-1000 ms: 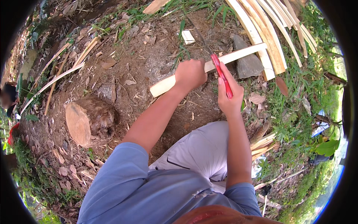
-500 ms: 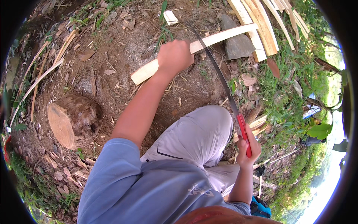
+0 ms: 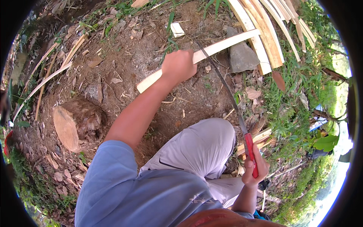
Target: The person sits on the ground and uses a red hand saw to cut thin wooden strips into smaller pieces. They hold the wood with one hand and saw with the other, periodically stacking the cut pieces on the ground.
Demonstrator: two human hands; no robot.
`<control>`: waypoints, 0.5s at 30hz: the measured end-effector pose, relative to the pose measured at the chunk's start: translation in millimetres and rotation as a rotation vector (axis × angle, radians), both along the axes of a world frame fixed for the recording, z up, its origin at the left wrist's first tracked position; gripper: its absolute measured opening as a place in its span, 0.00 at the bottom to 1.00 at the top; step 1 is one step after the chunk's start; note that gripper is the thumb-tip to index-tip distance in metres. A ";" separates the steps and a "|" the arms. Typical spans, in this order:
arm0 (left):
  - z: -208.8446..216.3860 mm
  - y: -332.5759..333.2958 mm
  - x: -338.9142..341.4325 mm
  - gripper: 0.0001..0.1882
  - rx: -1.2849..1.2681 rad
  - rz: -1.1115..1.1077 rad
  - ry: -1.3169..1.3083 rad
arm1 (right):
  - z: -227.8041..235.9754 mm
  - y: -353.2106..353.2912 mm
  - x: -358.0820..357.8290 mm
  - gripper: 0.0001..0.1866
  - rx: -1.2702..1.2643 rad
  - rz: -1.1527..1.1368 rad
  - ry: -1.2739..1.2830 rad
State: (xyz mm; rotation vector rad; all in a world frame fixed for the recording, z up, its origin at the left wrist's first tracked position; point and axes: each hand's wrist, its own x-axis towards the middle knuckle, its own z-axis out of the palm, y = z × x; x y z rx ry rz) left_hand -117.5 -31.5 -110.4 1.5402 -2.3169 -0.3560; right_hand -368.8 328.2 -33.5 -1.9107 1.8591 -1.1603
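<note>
A pale wooden strip (image 3: 223,45) lies slantwise, its far right end resting over a grey stone (image 3: 243,56) and a plank. My left hand (image 3: 179,66) is closed around the strip near its middle, its near left end sticking out beside my wrist. In my right hand (image 3: 257,166) is the red handle of a hand saw (image 3: 225,84). The saw's long, narrow dark blade crosses the strip just right of my left hand, its tip reaching beyond the strip's far edge. Blade teeth are too fine to make out.
Several pale planks (image 3: 264,34) lie at the far right. A cut log (image 3: 77,123) rests on the soil at left, with thin wooden strips (image 3: 43,81) beyond it. A small wood offcut (image 3: 177,30) lies past the strip. My bent knee (image 3: 211,132) is below the blade.
My right hand has drawn the saw back toward me, so less blade extends past the strip. My left hand keeps its grip. The whole view has shifted slightly.
</note>
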 end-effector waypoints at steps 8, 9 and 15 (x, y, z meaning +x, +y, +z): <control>0.6 9.6 -5.5 0.13 -0.025 -0.059 -0.045 | -8.3 19.8 46.9 0.26 -0.072 0.052 0.000; -1.1 11.5 -4.8 0.14 -0.020 -0.076 -0.047 | -8.6 29.2 49.0 0.25 -0.025 0.037 -0.033; -9.1 22.0 -7.8 0.12 -0.020 -0.118 -0.051 | -21.9 54.5 57.3 0.26 -0.028 0.070 -0.086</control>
